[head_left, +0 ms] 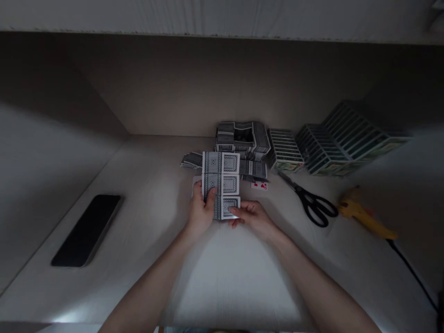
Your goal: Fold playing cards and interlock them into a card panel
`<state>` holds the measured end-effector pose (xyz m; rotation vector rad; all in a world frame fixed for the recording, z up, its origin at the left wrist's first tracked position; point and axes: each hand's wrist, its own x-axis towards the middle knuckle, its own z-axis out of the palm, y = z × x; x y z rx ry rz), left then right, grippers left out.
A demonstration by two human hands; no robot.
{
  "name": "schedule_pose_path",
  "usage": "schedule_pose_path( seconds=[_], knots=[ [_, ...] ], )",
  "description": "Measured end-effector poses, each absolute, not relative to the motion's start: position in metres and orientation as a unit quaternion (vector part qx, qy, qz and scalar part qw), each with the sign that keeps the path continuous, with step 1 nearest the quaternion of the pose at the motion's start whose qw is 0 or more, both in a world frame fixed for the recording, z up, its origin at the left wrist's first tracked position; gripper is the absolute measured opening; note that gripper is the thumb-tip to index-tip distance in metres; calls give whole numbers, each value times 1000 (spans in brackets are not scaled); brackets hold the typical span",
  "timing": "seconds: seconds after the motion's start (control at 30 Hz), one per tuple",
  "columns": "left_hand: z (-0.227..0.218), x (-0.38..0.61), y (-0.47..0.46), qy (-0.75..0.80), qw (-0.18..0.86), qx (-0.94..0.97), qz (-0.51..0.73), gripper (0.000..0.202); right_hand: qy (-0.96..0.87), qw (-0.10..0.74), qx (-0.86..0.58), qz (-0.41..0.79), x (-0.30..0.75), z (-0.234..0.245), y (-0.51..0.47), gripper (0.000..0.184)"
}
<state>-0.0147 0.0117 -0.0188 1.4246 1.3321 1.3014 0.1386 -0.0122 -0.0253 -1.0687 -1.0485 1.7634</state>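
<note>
Between my hands, above the white surface, is a panel of joined playing cards [212, 166] with patterned backs facing up. My left hand [202, 206] grips its left side, thumb on top. My right hand [255, 216] pinches the lower right card [230, 206] of the panel between thumb and fingers. Just behind are loose playing cards [255, 169] lying back up. A red-pip card [259, 185] lies face up to the right of the panel. Part of a pale card peeks out beside my left fingers.
A boxy structure of cards [261, 138] stands at the back, beside green-and-white striped block stacks [285, 145]. Black-handled scissors [314, 203] and a yellow glue gun [367, 217] with a black cord lie right. A phone [86, 230] lies left. A shelf board [222, 18] hangs overhead.
</note>
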Motion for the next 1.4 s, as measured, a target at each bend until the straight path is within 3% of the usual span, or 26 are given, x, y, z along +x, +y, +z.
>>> schedule_pose_path(
  seconds=[1.1,1.4],
  knots=[
    [-20,-14,11,520,385,558,520,23,-417,385,-424,705,139,-23,-12,30],
    [-19,-14,13,512,411,546,520,27,-410,418,-425,690,136,-19,-12,31]
  ],
)
